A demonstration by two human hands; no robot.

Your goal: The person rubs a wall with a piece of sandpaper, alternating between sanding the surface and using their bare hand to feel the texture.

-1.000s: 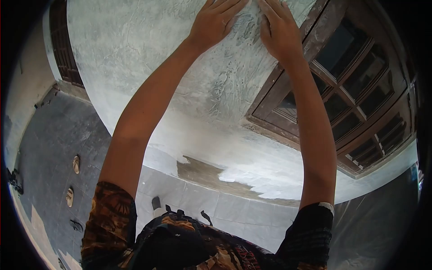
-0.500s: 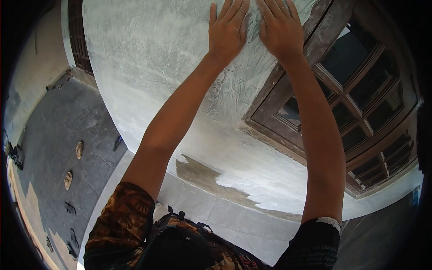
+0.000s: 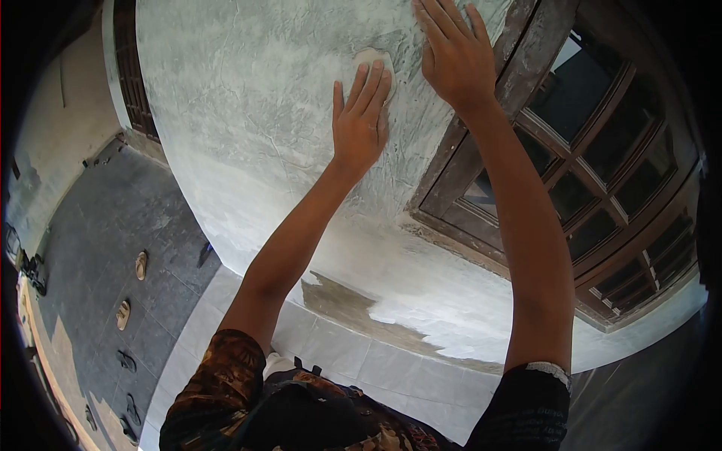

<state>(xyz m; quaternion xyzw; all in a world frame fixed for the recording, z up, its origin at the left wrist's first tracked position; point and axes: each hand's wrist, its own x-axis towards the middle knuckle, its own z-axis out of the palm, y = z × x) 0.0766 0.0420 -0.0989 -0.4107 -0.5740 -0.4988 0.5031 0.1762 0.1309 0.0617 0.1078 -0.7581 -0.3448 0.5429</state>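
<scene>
My left hand (image 3: pixel 361 120) lies flat against the grey-white plastered wall (image 3: pixel 218 98), fingers stretched upward. Around its fingertips shows a pale beige patch (image 3: pixel 372 56) with a rounded edge; whether this is a thin pad under the hand or part of the wall I cannot tell. Higher and to the right, my right hand (image 3: pixel 460 68) rests on the wall beside the dark wooden window frame (image 3: pixel 444 169). Its fingers are extended and somewhat apart, and no object shows in it. The plaster between the hands is rough and streaked.
Glass panes in a brown wooden grid (image 3: pixel 594 161) fill the right side. Below the wall runs a light tiled ledge (image 3: pixel 398 368). On the dark floor (image 3: pixel 143 203) at the left lie several sandals (image 3: pixel 122 315). A barred opening (image 3: pixel 134 75) is at the upper left.
My left hand has come down the wall and slightly left, and the pale patch now shows at its fingertips. My right hand has shifted slightly left. The view has shifted a little.
</scene>
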